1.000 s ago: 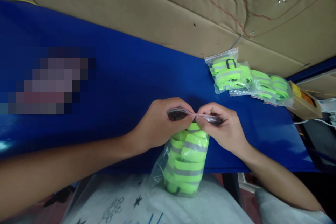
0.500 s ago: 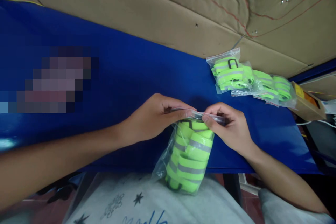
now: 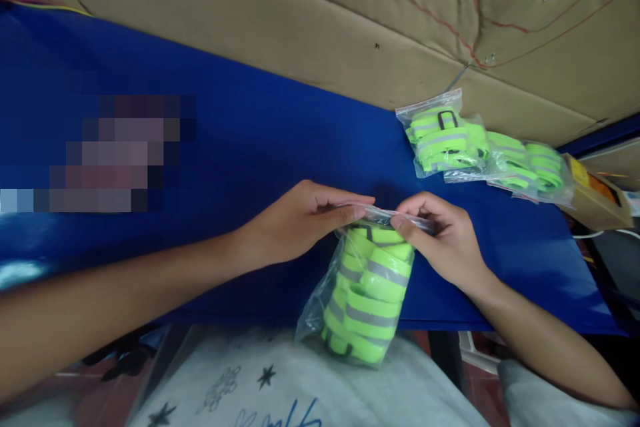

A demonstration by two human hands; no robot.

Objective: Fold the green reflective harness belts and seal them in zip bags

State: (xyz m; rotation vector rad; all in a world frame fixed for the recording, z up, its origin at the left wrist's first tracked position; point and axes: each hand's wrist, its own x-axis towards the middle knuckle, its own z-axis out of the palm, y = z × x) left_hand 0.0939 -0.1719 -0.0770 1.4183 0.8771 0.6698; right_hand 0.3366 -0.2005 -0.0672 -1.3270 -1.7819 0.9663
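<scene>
A clear plastic zip bag (image 3: 363, 293) stuffed with neon-green reflective straps hangs over the near edge of the blue table (image 3: 260, 140), its lower end against my lap. My left hand (image 3: 300, 220) pinches the left part of the bag's top strip between thumb and fingers. My right hand (image 3: 443, 237) pinches the same strip on the right side. Both hands are closed on the bag's mouth, a little apart from each other.
Two more filled bags of green straps (image 3: 443, 137) (image 3: 530, 167) lie at the table's far right, next to a small cardboard box (image 3: 595, 200). A large sheet of brown cardboard (image 3: 350, 20) stands behind the table. A blurred patch covers the left of the table.
The bag has shifted slightly right and tilted. My hands have drawn a little apart along its top strip, the left fingers now flatter on it.
</scene>
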